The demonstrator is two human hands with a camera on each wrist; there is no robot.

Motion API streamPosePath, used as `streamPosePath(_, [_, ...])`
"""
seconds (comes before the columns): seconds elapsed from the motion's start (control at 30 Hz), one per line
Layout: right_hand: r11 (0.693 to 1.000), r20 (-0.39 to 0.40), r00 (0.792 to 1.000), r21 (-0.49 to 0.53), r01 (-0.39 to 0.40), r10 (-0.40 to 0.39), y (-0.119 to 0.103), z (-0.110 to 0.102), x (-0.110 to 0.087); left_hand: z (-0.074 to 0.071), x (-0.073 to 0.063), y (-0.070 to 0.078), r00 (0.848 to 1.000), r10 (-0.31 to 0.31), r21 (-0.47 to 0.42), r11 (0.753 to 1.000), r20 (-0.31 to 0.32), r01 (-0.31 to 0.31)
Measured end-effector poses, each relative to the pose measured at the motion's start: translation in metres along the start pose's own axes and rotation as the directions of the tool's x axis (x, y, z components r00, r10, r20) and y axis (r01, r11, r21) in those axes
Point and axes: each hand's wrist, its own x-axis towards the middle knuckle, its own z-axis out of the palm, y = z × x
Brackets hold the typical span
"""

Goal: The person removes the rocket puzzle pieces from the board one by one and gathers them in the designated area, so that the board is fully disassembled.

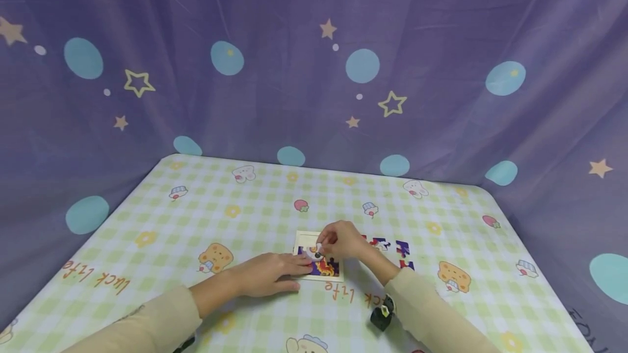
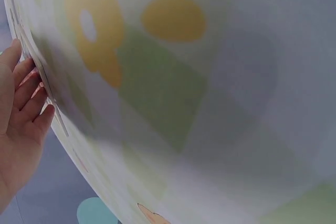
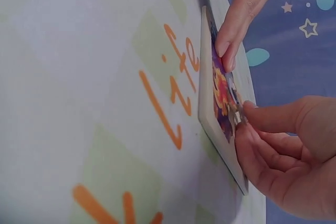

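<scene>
A small jigsaw tray [image 1: 306,237] with a pale wooden rim lies on the table, its lower part filled with joined pieces [image 1: 326,268] in purple, red and yellow. My left hand [image 1: 267,275] rests with extended fingers over the tray's left side, touching the picture. In the left wrist view those fingers [image 2: 30,94] lie along the tray's edge. From the right, my right hand [image 1: 343,238] reaches over the tray. Its thumb and forefinger pinch a puzzle piece [image 3: 239,114] close over the joined part; the fingers hide much of that piece.
Several loose puzzle pieces [image 1: 403,248] lie right of the tray, some partly behind my right hand and forearm. A green-and-white checked tablecloth [image 1: 265,195] with printed cartoons covers the table. Behind its far edge hangs a purple curtain [image 1: 294,102] with stars and dots.
</scene>
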Motion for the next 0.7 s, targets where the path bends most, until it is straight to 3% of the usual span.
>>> streamPosePath(0.17, [0.991,-0.015,0.997,0.112,-0.074,0.076,0.0020,0.0040,0.0004,0.0006,0.0010,-0.0007,1.000,0.002,0.018,1.000,-0.004,-0.002])
streamPosePath(0.37, [0.954,-0.010,0.986,0.256,-0.158,0.166,0.0039,0.0085,0.0005,0.0008,0.0015,-0.0010,1.000,0.002,0.013,1.000,-0.001,-0.002])
streamPosePath(0.7, [0.916,-0.021,0.970,0.334,-0.223,0.244,0.0073,0.0091,-0.0008,0.0007,0.0024,-0.0013,1.000,-0.008,0.011,1.000,-0.003,0.008])
